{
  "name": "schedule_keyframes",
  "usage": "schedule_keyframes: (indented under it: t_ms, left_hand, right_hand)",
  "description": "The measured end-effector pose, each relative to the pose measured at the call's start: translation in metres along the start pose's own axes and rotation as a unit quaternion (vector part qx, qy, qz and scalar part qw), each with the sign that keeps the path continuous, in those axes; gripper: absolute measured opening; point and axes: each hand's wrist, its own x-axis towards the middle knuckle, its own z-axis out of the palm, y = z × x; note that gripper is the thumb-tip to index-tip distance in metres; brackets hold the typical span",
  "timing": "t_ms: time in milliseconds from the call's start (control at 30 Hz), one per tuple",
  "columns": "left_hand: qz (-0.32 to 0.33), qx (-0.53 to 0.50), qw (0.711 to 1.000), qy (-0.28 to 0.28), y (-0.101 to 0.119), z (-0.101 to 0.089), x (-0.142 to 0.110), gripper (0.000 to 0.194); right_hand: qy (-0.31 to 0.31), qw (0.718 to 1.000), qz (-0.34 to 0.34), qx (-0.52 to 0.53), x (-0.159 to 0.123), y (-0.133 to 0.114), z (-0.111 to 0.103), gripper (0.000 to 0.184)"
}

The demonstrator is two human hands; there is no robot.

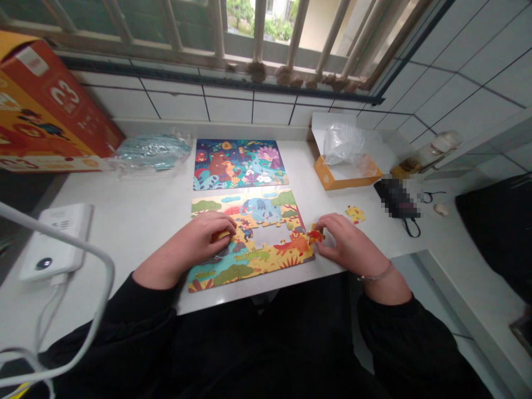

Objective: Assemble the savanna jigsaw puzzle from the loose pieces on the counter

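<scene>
You're working at a smooth, faintly glossy white bench (124, 244) under matt printed cardboard jigsaw pieces (253, 266), with a crinkled clear plastic bag (347, 143) in a card box tray (328, 174), and soft black cloth sleeves (399, 338) on your arms.

A white countertop (124, 188) runs along a white tiled wall (174, 108), which meets a second tiled wall (469, 72) at the countertop's right end. Above the countertop, a barred window (257, 33) admits daylight; pale floor tiles (432, 310) show below its right side.
</scene>
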Motion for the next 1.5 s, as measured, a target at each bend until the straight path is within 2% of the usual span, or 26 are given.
schedule_keyframes:
  t_ms: [167, 333, 500, 667, 767, 900, 967, 1033, 1100, 1167, 1233, 1333, 1400, 1500]
  left_hand:
    - [-0.002, 0.001, 1.0, -0.003, 0.001, -0.001, 0.001, 0.014]
    - [-0.006, 0.0, 1.0, -0.009, 0.0, 0.001, 0.0, 0.013]
    - [0.003, 0.005, 1.0, -0.016, 0.0, 0.001, -0.001, 0.013]
    - [0.003, 0.008, 1.0, -0.014, 0.001, 0.0, 0.0, 0.013]
    - [0.001, 0.005, 1.0, -0.011, 0.0, -0.001, 0.0, 0.013]
    - [0.0, 0.004, 1.0, -0.012, 0.0, 0.0, -0.001, 0.013]
    - [-0.001, 0.005, 1.0, -0.008, 0.0, -0.001, -0.001, 0.014]
    - [-0.005, 0.005, 1.0, -0.006, 0.001, -0.002, -0.001, 0.014]
    - [-0.009, 0.006, 1.0, -0.008, 0.002, -0.002, -0.001, 0.014]
    - [-0.009, 0.006, 1.0, -0.007, 0.002, -0.003, -0.001, 0.015]
    - [-0.007, 0.008, 1.0, -0.003, 0.002, -0.003, -0.001, 0.015]
    - [-0.01, 0.01, 1.0, 0.002, 0.0, -0.002, -0.001, 0.015]
    - [-0.008, 0.009, 1.0, 0.0, 0.0, -0.002, -0.002, 0.015]
    - [-0.006, 0.009, 1.0, -0.002, -0.001, -0.001, -0.002, 0.014]
  right_hand:
    - [-0.033, 0.997, -0.059, 0.036, 0.042, -0.032, 0.031, 0.031]
    - [-0.049, 0.991, -0.104, 0.071, 0.061, -0.033, 0.051, 0.026]
    - [-0.028, 0.99, -0.117, 0.071, 0.056, -0.031, 0.056, 0.023]
    - [-0.017, 0.996, -0.073, 0.04, 0.041, -0.045, 0.06, 0.021]
    - [-0.01, 0.999, -0.048, 0.023, 0.03, -0.054, 0.066, 0.027]
    - [-0.035, 0.998, -0.049, 0.0, 0.015, -0.059, 0.071, 0.042]
    - [-0.033, 0.998, -0.053, -0.003, 0.009, -0.052, 0.068, 0.044]
    - [0.016, 0.999, -0.026, -0.02, 0.003, -0.034, 0.058, 0.04]
    - [0.101, 0.991, 0.048, -0.068, -0.003, -0.004, 0.044, 0.036]
    - [0.161, 0.966, 0.15, -0.139, -0.011, 0.032, 0.029, 0.037]
    - [0.145, 0.942, 0.241, -0.185, -0.018, 0.065, 0.017, 0.044]
    - [0.083, 0.93, 0.308, -0.18, -0.024, 0.096, 0.007, 0.05]
    - [0.07, 0.932, 0.317, -0.162, -0.024, 0.102, 0.005, 0.046]
    - [0.086, 0.936, 0.317, -0.128, -0.021, 0.097, 0.005, 0.042]
